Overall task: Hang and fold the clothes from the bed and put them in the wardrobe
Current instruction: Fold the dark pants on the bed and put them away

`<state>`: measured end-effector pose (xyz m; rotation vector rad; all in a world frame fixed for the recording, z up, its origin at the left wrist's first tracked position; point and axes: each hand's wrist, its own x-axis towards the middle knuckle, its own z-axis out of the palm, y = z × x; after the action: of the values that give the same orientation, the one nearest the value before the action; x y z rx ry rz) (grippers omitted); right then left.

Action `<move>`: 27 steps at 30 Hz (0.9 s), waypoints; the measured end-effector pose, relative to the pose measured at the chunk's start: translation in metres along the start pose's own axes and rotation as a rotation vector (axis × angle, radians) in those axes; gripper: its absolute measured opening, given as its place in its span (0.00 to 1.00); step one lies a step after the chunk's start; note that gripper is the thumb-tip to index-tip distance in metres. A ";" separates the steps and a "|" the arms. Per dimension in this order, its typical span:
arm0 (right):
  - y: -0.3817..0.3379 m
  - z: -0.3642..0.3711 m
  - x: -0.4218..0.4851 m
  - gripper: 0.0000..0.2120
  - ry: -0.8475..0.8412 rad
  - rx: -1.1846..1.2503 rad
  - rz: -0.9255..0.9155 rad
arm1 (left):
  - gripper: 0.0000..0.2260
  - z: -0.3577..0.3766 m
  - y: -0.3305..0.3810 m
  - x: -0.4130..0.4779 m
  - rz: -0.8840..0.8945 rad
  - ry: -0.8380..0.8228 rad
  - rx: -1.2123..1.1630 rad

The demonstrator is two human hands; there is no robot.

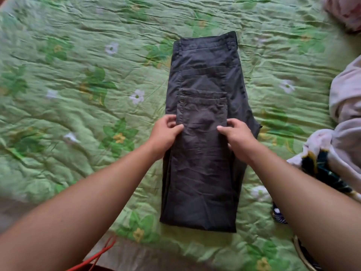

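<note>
Trousers (203,75), one dark pair, flat on quilt (78,79); left hand (166,134), right hand (239,136) both pinching folded leg.

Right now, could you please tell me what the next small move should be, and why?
Probably fold the near end up toward the waistband: the dark trousers lie doubled but long on the bedspread, and the left hand and right hand pinch the top layer's edges.
</note>
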<state>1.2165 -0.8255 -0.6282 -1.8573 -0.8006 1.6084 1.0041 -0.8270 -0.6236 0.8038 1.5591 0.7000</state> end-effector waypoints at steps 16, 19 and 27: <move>-0.008 -0.052 0.028 0.22 0.417 -0.770 -0.487 | 0.26 0.014 0.015 0.038 0.639 0.124 0.927; 0.009 -0.087 0.018 0.26 0.361 -0.836 -0.392 | 0.30 0.032 -0.001 0.041 0.618 -0.043 1.286; 0.033 -0.103 0.024 0.11 0.266 -0.894 -0.626 | 0.32 0.039 -0.029 0.058 0.553 -0.040 1.465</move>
<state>1.3242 -0.8320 -0.6544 -1.9720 -1.9369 0.6059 1.0355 -0.7966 -0.6861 2.3397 1.6766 -0.2584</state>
